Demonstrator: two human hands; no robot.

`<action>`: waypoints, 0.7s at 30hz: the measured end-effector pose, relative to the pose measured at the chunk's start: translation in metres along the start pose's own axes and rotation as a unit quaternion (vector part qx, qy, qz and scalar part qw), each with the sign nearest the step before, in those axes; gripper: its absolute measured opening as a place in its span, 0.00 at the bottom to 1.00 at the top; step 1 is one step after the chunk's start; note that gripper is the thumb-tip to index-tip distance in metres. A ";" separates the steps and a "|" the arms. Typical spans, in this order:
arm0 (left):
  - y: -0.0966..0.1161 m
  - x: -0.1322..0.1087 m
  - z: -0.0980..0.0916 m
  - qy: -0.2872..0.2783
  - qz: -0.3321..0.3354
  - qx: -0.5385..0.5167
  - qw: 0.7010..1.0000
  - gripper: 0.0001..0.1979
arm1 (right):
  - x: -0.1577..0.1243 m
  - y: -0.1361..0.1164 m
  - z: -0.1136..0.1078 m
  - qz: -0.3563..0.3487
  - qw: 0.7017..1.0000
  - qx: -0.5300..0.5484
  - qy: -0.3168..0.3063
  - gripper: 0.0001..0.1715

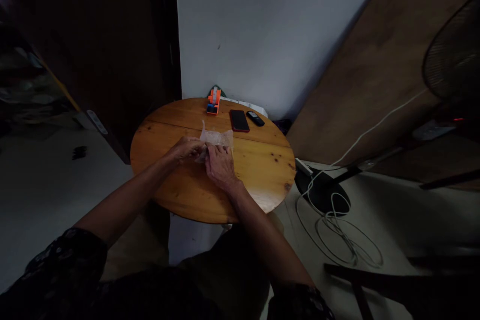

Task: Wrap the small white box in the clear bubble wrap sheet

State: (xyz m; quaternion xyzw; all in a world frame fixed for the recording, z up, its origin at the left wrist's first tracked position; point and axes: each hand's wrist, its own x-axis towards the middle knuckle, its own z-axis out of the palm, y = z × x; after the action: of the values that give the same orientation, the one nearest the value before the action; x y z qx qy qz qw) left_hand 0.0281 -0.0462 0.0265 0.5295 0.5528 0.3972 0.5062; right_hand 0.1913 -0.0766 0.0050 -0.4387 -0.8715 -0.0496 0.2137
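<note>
A small clear plastic bag lies on the round wooden table, near its middle. My left hand has its fingers curled and pinches the bag's near left edge. Beside it, my right hand rests on the table with its fingertips closed on the bag's near edge. Both hands meet at the bag. What is inside the bag, if anything, I cannot make out.
At the table's far side lie a dark phone with a red case, a small black remote and an orange and blue object. A standing fan with its base and coiled white cable stands to the right.
</note>
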 end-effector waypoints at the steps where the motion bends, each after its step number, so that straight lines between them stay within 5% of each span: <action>1: 0.001 -0.001 0.001 -0.010 0.005 0.008 1.000 0.10 | 0.000 0.001 0.001 0.007 1.000 0.011 0.003 0.27; 7: 0.002 -0.003 0.007 -0.003 0.098 0.211 0.973 0.09 | 0.000 0.015 0.003 0.035 0.997 0.055 0.050 0.25; 12: 0.009 0.001 0.011 0.004 0.125 0.377 0.918 0.06 | -0.003 0.046 0.002 0.216 0.961 0.100 0.139 0.24; 17: -0.001 0.011 0.004 -0.023 0.190 0.405 0.894 0.10 | -0.011 0.070 0.002 0.350 0.913 0.202 0.060 0.42; 21: -0.018 0.018 0.001 -0.034 0.249 0.361 0.898 0.12 | -0.014 0.071 -0.001 0.403 0.888 0.220 0.002 0.45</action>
State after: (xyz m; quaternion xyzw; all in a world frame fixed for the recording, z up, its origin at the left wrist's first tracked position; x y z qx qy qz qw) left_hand 0.0272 -0.0311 0.0066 0.8092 0.4910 0.2656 0.1833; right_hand 0.2543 -0.0440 -0.0075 -0.6939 -0.6080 0.2327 0.3077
